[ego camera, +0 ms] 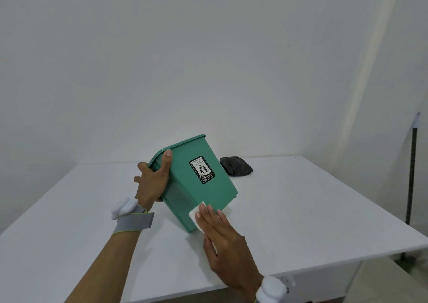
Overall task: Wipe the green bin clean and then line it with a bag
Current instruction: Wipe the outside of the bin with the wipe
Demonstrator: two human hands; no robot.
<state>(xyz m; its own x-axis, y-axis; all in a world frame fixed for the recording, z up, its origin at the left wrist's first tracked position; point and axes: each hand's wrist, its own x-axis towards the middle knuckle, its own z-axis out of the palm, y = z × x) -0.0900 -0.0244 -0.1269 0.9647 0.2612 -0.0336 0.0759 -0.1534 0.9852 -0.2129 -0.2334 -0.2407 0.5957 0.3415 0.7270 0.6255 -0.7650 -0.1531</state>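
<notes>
Green plastic bin [199, 182] with a black-and-white litter sticker [202, 169] sits centre frame on the white tabletop [301, 210], tipped over so only its lower near corner touches the surface; the rim points to the upper left of the frame and away from the camera, the base to the lower right. Long axis runs roughly from upper left to lower right, so the opening is not visible from here. Left hand [152, 180] grips the rim at the left, thumb laid along the outer wall, fingers hooked over the edge, holding the tilt. Right hand [222, 233] is flat, fingers straight, pressing a white folded wipe [195, 217] against the lower outer wall near the base. Wiping looks to be in progress on the outside; I'd guess the next stroke runs up along the long axis toward the sticker, with the right hand nearer that face and the left only bracing. Crumpled black plastic bag [236, 166] lies on the table just behind the bin, right of it, untouched, closer to the right hand's side. Lining is not yet started.
</notes>
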